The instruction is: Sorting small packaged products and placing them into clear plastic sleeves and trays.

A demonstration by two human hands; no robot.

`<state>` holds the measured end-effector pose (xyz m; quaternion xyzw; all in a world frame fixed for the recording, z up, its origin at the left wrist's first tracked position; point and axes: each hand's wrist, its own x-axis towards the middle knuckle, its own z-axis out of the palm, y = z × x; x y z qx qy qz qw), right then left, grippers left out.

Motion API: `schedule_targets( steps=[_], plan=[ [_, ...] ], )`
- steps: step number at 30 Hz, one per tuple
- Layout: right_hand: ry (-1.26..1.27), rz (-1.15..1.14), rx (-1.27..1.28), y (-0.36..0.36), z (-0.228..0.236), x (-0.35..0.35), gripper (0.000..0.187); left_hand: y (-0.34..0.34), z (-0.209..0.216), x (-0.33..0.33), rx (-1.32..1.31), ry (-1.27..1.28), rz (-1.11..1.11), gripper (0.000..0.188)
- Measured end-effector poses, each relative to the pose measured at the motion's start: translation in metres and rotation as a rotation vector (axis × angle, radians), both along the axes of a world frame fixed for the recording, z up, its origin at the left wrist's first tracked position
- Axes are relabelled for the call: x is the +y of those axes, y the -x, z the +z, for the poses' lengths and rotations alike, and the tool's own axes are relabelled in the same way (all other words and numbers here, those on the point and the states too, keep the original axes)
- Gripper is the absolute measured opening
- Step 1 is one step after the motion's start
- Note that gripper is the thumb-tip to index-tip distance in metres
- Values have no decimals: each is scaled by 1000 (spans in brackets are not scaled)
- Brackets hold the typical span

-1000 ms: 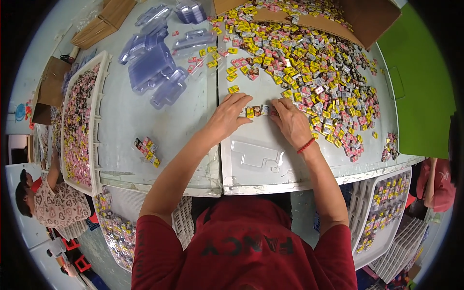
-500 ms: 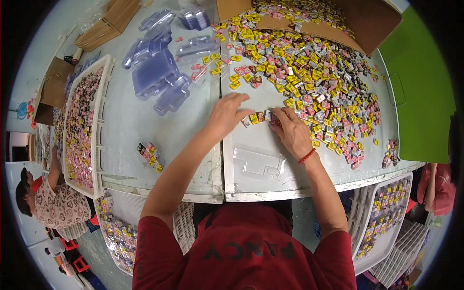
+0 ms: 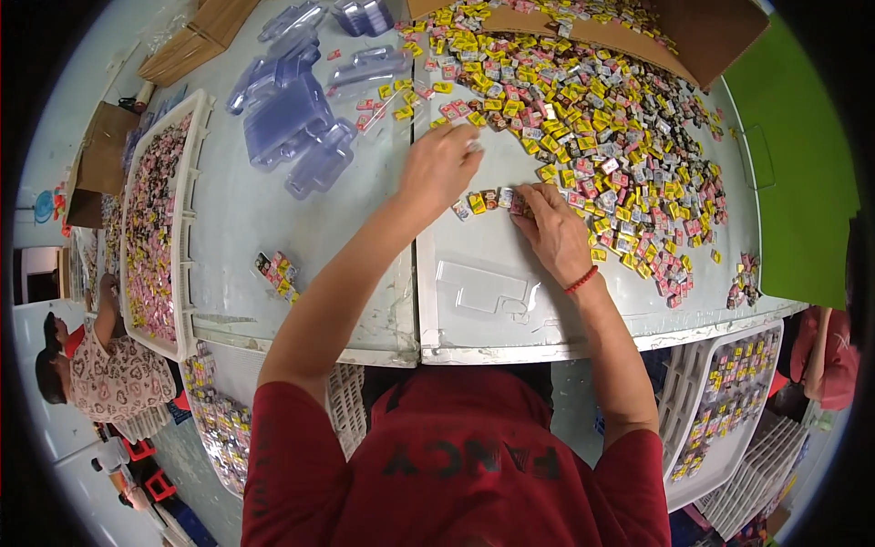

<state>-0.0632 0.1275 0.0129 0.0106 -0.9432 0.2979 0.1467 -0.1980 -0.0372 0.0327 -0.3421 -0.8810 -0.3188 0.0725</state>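
Observation:
A short row of small printed boxes [image 3: 481,201], in white, yellow, dark and pink, runs across the table in front of me. At its right end, my right hand [image 3: 559,235] has its bent fingers closed on a small pink box [image 3: 518,203], partly hidden under the fingertips. Beyond the row's left end, my left hand [image 3: 442,166] is raised with its fingers pinched together. A small whitish box [image 3: 473,146] shows at those fingertips. Nearer to me lies a clear plastic blister tray [image 3: 480,288], flat on the table.
A large heap of similar boxes [image 3: 602,137] spreads from a tipped carton [image 3: 729,46]. Stacked clear blister trays [image 3: 287,123] lie at the back left. A white crate [image 3: 190,219] full of boxes stands left, near a small cluster of boxes [image 3: 276,274]. Co-workers sit on both sides.
My left hand has gone from spread fingers beside the row to a pinch farther from me, at the heap's near-left edge. My right hand stays at the row's right end.

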Motion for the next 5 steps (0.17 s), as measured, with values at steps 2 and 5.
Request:
schedule_targets(
  steps=[2, 5],
  plan=[
    [19, 23, -29, 1, 1, 1, 35, -17, 6, -30, -61, -27, 6, 23],
    [12, 48, -64, 5, 0, 2, 36, -42, -3, -60, -340, 145, 114, 31]
  ],
)
